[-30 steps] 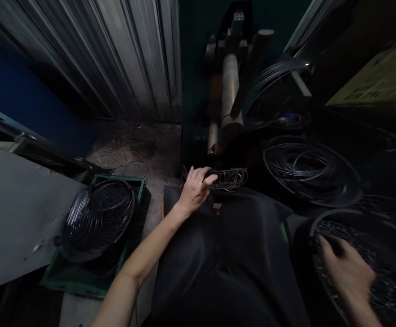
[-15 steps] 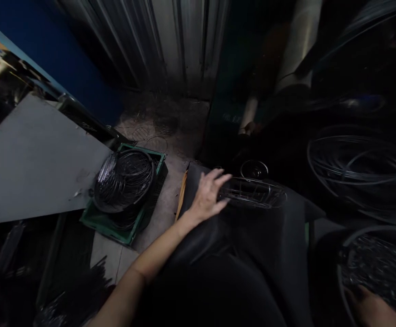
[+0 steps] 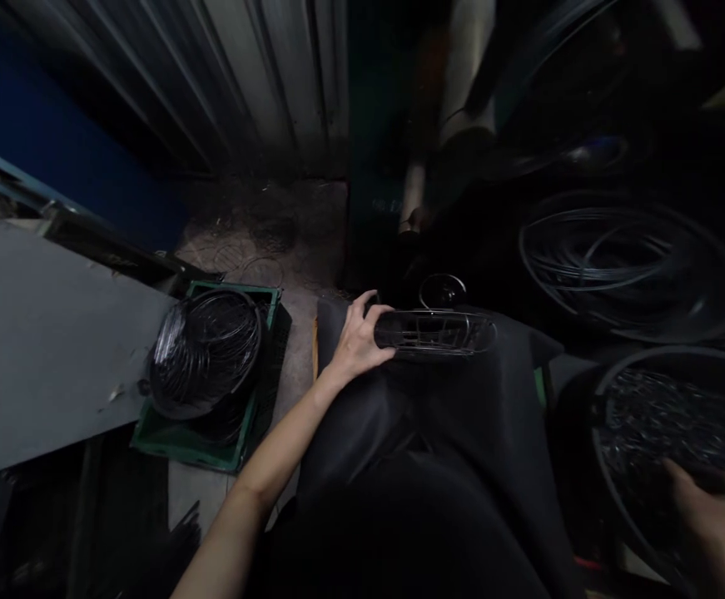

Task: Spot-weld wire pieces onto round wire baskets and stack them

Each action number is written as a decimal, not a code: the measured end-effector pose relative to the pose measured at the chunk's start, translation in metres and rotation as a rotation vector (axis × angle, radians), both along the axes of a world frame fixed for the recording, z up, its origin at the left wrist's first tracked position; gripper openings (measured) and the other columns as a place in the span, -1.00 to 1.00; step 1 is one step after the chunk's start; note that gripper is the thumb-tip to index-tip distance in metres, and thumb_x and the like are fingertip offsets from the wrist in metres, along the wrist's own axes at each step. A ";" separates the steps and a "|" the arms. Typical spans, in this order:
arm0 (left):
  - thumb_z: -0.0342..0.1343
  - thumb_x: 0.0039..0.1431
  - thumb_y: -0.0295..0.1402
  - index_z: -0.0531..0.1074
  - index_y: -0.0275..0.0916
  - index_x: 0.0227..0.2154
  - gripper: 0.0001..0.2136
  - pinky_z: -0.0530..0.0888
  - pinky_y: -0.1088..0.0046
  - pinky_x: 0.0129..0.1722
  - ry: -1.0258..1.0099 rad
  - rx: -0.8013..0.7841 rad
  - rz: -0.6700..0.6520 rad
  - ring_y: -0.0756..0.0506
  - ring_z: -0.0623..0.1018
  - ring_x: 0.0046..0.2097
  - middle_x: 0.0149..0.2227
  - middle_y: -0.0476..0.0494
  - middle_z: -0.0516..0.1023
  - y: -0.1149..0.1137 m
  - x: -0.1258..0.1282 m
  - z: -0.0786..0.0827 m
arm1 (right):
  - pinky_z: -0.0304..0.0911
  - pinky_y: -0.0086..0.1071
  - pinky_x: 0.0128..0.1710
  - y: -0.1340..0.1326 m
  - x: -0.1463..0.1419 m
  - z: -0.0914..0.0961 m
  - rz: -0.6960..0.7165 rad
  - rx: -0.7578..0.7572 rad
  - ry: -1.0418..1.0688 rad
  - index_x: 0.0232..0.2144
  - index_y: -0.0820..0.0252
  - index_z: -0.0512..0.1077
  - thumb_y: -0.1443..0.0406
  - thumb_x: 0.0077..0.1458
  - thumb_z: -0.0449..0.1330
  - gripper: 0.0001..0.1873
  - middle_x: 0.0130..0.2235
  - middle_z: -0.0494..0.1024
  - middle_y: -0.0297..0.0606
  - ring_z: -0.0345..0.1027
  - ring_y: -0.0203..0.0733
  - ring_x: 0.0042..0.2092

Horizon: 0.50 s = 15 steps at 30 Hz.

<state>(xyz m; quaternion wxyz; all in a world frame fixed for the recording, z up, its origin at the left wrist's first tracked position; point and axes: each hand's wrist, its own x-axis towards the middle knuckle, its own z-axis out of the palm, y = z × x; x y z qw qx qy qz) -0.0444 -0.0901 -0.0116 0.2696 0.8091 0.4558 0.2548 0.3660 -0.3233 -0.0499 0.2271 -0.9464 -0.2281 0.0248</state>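
Observation:
An elongated wire frame [image 3: 440,351] with rounded ends lies across the dark cloth on my lap. My left hand [image 3: 357,343] curls around its left end, thumb on the near side and fingers on the far side. Just beyond the frame is a small wire ring [image 3: 442,291]. At the lower right, my right hand [image 3: 721,520] is over a round tub [image 3: 608,466] of small shiny metal pieces [image 3: 667,416]. That hand is blurred, its thumb and finger apart, and I make out nothing held between them.
A green crate [image 3: 237,453] on the floor to the left holds a dark coil of wire [image 3: 206,353]. A grey panel [image 3: 50,333] juts in beside it. Behind the tub lies a large wire coil [image 3: 612,258]. Corrugated metal sheeting [image 3: 262,83] stands at the back.
My left hand has closed from spread fingers onto the wire frame's end. My right hand has moved farther into view over the metal pieces. The whole view has shifted.

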 end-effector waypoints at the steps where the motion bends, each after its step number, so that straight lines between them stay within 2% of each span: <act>1: 0.28 -0.20 -0.42 0.28 -0.23 -0.04 -0.43 0.26 0.03 0.17 0.008 0.022 0.000 -0.30 0.20 0.23 0.19 -0.34 0.09 0.000 0.001 0.006 | 0.00 0.05 -0.36 0.005 -0.005 0.010 -0.096 -0.010 0.000 -0.77 -0.10 0.03 -0.08 -0.44 0.11 -0.64 -0.71 0.09 -0.18 0.33 0.27 -0.30; 3: 0.26 -0.17 -0.44 0.28 -0.23 -0.01 -0.44 0.25 0.03 0.18 0.050 0.065 -0.010 -0.31 0.19 0.22 0.19 -0.34 0.08 -0.001 0.005 0.017 | 0.07 0.07 -0.27 0.020 -0.023 0.033 -0.172 0.022 -0.013 -0.71 -0.08 0.09 -0.06 -0.42 0.10 -0.67 -0.64 0.23 -0.13 0.35 0.24 -0.25; 6: 0.24 -0.12 -0.42 0.26 -0.21 0.00 -0.45 0.15 -0.12 0.19 0.144 0.091 -0.049 -0.32 0.17 0.24 0.19 -0.34 0.09 -0.004 0.021 0.029 | 0.22 -0.05 -0.22 0.045 -0.070 0.054 -0.008 0.213 0.021 -0.53 0.04 0.35 -0.04 -0.30 0.16 -0.66 -0.43 0.48 -0.08 0.39 0.05 -0.30; 9: 0.23 -0.10 -0.44 0.25 -0.17 -0.01 -0.48 0.05 -0.22 0.20 0.213 0.120 -0.061 -0.32 0.14 0.26 0.19 -0.31 0.11 -0.006 0.036 0.033 | 0.30 -0.22 -0.23 0.065 -0.122 0.046 0.283 0.314 0.158 -0.31 0.16 0.48 -0.04 -0.09 0.15 -0.56 -0.29 0.55 -0.13 0.42 -0.10 -0.30; 11: 0.22 -0.09 -0.46 0.25 -0.16 -0.02 -0.49 0.05 -0.22 0.21 0.218 0.144 -0.043 -0.31 0.12 0.27 0.20 -0.30 0.10 -0.005 0.040 0.035 | 0.31 -0.28 -0.27 0.076 -0.146 0.035 0.443 0.281 0.228 -0.35 0.20 0.48 -0.09 -0.04 0.11 -0.52 -0.33 0.56 -0.16 0.43 -0.13 -0.34; 13: 0.21 -0.08 -0.46 0.25 -0.17 -0.03 -0.51 0.10 -0.18 0.20 0.201 0.155 -0.035 -0.31 0.12 0.28 0.20 -0.31 0.10 -0.002 0.041 0.037 | 0.33 -0.31 -0.35 0.086 -0.160 0.031 0.480 0.258 0.315 -0.41 0.21 0.47 -0.13 -0.06 0.11 -0.49 -0.41 0.55 -0.19 0.42 -0.15 -0.41; 15: 0.21 -0.07 -0.45 0.26 -0.19 -0.04 -0.53 0.15 -0.13 0.20 0.174 0.171 -0.031 -0.32 0.10 0.28 0.20 -0.32 0.09 0.003 0.041 0.039 | 0.35 -0.35 -0.40 0.101 -0.168 0.040 0.447 0.310 0.440 -0.38 0.20 0.46 -0.10 -0.07 0.16 -0.51 -0.43 0.55 -0.23 0.42 -0.19 -0.43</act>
